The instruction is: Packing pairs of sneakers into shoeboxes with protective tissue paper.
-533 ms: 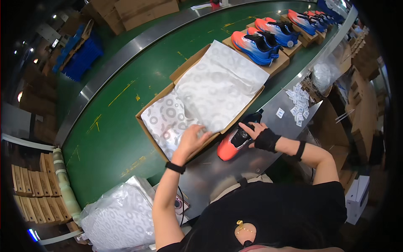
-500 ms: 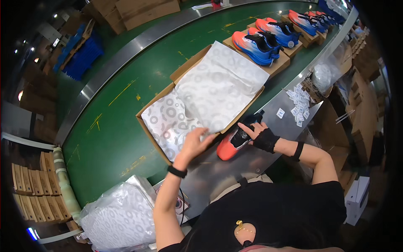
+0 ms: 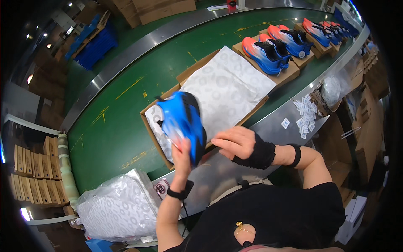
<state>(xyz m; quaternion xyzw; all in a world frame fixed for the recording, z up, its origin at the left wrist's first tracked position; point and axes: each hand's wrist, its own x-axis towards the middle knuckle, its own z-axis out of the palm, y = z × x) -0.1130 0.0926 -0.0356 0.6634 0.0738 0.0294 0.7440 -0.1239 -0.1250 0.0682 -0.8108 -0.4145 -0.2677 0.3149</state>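
Note:
My left hand point(image 3: 181, 159) grips a blue and black running shoe point(image 3: 183, 117) by its toe end, raised over the left part of an open cardboard box point(image 3: 147, 131). Motion smears the shoe. White patterned wrapping paper point(image 3: 224, 80) lines the box and spreads over its right side. My right hand point(image 3: 240, 145) hovers just right of the shoe, by the box's near edge, wearing a black wrist wrap. Its fingers are loosely bent and partly apart, and I see nothing in them.
Several orange and blue shoes point(image 3: 266, 56) stand on boxes along the green conveyor point(image 3: 121, 113) at the far right. Small white packets point(image 3: 305, 113) lie on the metal ledge. At the near left are a plastic-wrapped paper stack point(image 3: 117, 208) and a phone point(image 3: 161, 189).
The shoe has gone from the metal ledge into my left hand, up over the box. My right hand has let go of it and moved slightly left. The view has shifted a little.

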